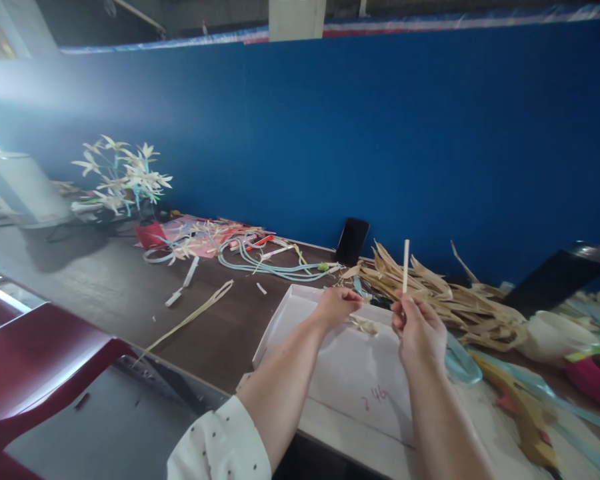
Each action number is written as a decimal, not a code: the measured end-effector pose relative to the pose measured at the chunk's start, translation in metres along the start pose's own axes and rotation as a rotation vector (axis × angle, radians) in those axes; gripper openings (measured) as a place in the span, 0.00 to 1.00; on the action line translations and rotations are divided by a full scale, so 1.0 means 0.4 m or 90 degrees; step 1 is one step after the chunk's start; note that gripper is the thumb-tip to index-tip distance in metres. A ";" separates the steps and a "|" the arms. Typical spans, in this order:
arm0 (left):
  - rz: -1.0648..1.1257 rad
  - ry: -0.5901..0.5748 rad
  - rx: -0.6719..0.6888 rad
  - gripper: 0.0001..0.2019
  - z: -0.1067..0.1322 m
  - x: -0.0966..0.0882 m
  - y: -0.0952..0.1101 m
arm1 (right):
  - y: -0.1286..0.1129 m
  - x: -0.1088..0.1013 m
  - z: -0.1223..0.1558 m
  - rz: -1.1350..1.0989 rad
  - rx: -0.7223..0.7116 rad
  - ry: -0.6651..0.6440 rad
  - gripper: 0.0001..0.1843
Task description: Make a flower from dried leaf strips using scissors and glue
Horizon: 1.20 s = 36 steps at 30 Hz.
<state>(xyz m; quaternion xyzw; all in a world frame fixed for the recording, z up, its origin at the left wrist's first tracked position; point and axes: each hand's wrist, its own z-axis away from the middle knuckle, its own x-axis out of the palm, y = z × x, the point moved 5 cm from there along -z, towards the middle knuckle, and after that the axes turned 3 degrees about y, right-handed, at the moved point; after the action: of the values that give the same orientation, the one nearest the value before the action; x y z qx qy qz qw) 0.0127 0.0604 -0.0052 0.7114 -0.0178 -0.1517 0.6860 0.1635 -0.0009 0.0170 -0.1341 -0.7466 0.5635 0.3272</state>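
Seen from the head camera, a slim pale stick [406, 268] is held upright above the far edge of a white tray [330, 380] on a cluttered workbench. It is clamped between the thumb and fingers of the right hand [421, 328], and its upper end is left free. Just beside it, the left hand [338, 305] is poised over the same tray, its fingers bent and bunched towards the tips; whether a pale scrap there is pinched or merely lies behind cannot be told.

A small dry piece [364, 325] is seen between the two hands, and red writing [374, 398] is marked on the tray's near part. Dry husks [485, 327] are heaped behind and to the right, near a dark phone [353, 241] propped against the blue partition [405, 133]. A yellow tool [525, 417] is laid at the right. Farther left, coils of pale blue cord [280, 271] are spread, and white flowers [125, 175] are set in a red pot [151, 235].

The step in hand is judged to be a two-handed handling of the stick and small pieces. For any next move, a steady right-hand hold and a fine left-hand pinch would seem to be called for, since such light, dry material could easily be bent or dropped.
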 end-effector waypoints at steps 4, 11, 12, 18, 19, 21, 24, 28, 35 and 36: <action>0.038 0.027 -0.037 0.12 -0.004 -0.003 -0.012 | 0.045 0.003 0.001 0.100 0.041 -0.070 0.22; 0.145 0.021 -0.084 0.15 0.006 -0.003 -0.002 | 0.063 0.008 0.004 0.158 0.050 -0.115 0.25; 0.165 0.019 -0.084 0.15 0.006 -0.001 -0.003 | 0.059 0.010 0.007 0.161 0.047 -0.117 0.25; 0.289 -0.004 -0.105 0.17 -0.002 0.008 -0.019 | 0.030 0.019 0.026 0.166 0.018 -0.130 0.23; 0.309 -0.008 -0.114 0.17 -0.003 0.010 -0.022 | 0.027 0.019 0.029 0.168 0.015 -0.134 0.23; 0.347 -0.012 -0.131 0.18 -0.005 0.010 -0.026 | 0.024 0.021 0.033 0.167 0.017 -0.147 0.24; 0.382 -0.010 -0.145 0.18 -0.005 0.008 -0.027 | 0.021 0.023 0.040 0.160 0.025 -0.170 0.26; 0.378 -0.007 -0.143 0.15 0.001 0.005 -0.016 | 0.019 0.028 0.047 0.168 0.032 -0.198 0.26; 0.375 -0.044 -0.090 0.14 0.014 0.015 0.013 | 0.033 0.042 0.051 0.199 0.065 -0.250 0.28; 0.373 -0.041 -0.083 0.14 0.015 0.015 0.015 | 0.034 0.042 0.051 0.207 0.063 -0.244 0.28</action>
<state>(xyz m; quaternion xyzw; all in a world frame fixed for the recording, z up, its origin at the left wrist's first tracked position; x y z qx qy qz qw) 0.0180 0.0529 -0.0006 0.6253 -0.2343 0.0290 0.7438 0.1358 -0.0023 0.0068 -0.1268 -0.7350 0.6598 0.0911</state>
